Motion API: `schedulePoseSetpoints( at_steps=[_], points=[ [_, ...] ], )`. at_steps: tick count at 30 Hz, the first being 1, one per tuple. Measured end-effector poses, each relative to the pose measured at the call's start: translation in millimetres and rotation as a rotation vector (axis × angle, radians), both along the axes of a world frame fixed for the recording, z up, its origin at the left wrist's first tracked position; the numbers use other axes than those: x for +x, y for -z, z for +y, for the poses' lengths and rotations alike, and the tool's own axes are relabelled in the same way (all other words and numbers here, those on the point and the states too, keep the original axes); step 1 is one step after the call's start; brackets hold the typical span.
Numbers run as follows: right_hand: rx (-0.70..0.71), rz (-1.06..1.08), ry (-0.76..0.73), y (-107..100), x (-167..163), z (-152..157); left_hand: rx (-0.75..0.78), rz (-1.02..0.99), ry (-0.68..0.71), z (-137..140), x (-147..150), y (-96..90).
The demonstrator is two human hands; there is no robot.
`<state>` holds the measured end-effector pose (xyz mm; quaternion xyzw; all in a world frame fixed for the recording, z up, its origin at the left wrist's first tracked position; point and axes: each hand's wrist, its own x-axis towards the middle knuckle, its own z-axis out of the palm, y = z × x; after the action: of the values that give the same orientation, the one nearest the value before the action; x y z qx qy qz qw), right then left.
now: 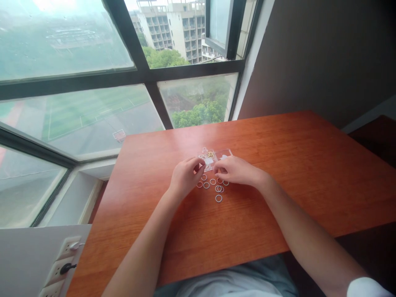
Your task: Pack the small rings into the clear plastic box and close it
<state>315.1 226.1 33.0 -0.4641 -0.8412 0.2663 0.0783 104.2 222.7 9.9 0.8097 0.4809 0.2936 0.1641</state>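
My left hand (187,173) is closed in a pinch at the left front of a small clear plastic box (214,162). Whatever lies between its fingertips is too small to make out. My right hand (235,170) reaches in from the right, fingers curled and pointing down beside the box; its fingertips are closed, and any held thing is hidden. Gold-coloured rings (210,155) lie inside the box, with paler rings near them. Several thin pale rings (218,201) lie flat on the table in front of both hands, two of them overlapping. The right hand partly covers the box's clear lid (229,151).
The reddish-brown wooden table (293,152) runs wide to the right. Dark-framed windows (148,74) stand beyond its far and left edges. Wall sockets (60,268) with plugs are at the lower left, and a grey wall (309,62) rises at the right.
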Motion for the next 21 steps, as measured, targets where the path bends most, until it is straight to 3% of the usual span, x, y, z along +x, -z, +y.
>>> schedulePoseSetpoints(
  at_steps=[13, 21],
  points=[
    [-0.003, -0.16, 0.076, -12.2, 16.3, -3.3, -0.091, 0.115, -0.013, 0.9, -2.6, 1.6],
    [0.003, -0.294, 0.071, -13.7, 5.9, -11.4, -0.058, 0.113, -0.01, 2.4, -7.8, 3.9]
  ],
)
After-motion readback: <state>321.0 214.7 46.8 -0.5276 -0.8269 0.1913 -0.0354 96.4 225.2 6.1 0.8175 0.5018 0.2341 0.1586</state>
